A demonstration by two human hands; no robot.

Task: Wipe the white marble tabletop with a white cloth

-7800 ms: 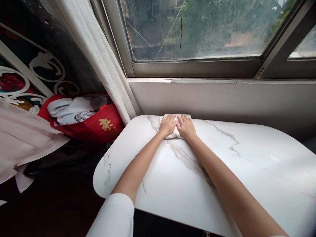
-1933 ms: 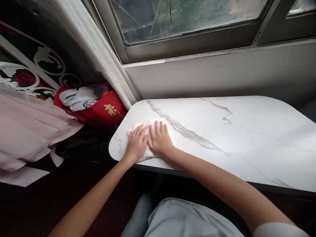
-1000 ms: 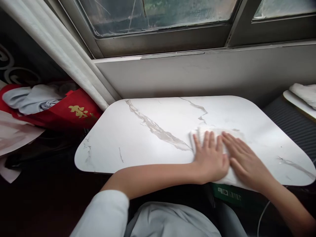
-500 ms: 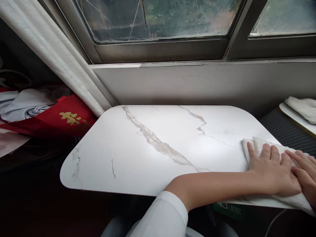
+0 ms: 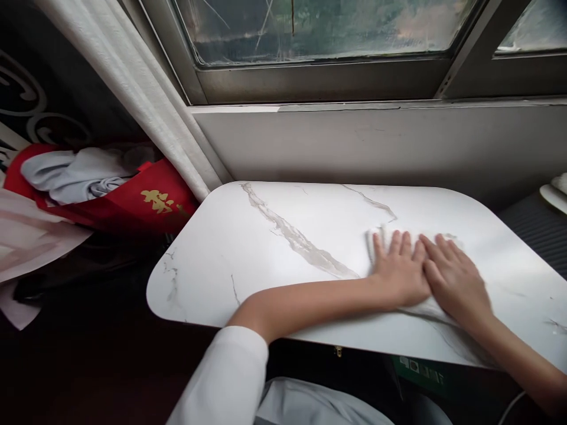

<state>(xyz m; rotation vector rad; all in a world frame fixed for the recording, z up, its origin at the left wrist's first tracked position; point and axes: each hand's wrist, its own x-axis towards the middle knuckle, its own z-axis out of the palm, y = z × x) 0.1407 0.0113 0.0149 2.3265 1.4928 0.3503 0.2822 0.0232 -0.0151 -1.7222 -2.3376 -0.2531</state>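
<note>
A white cloth (image 5: 427, 308) lies on the white marble-patterned tabletop (image 5: 287, 206), mostly covered by both hands. My left hand (image 5: 401, 271) rests flat on the cloth's left part with its fingers spread. Beside it, my right hand (image 5: 458, 277) presses down on the cloth's right part, fingers stretched out and slightly apart. The two hands touch or nearly touch at the thumbs. Some motion blur softens the cloth's edges.
Behind the table is a wall with a metal-framed window (image 5: 323, 79). A pale curtain (image 5: 128, 88) hangs at the left, near a red bag (image 5: 115, 212) holding grey fabric. A dark ridged surface (image 5: 538, 224) lies at right; a green box (image 5: 419, 373) sits below the table.
Both hands and the cloth have slid leftward from the table's right end toward its middle. The camera view has turned somewhat to the left.
</note>
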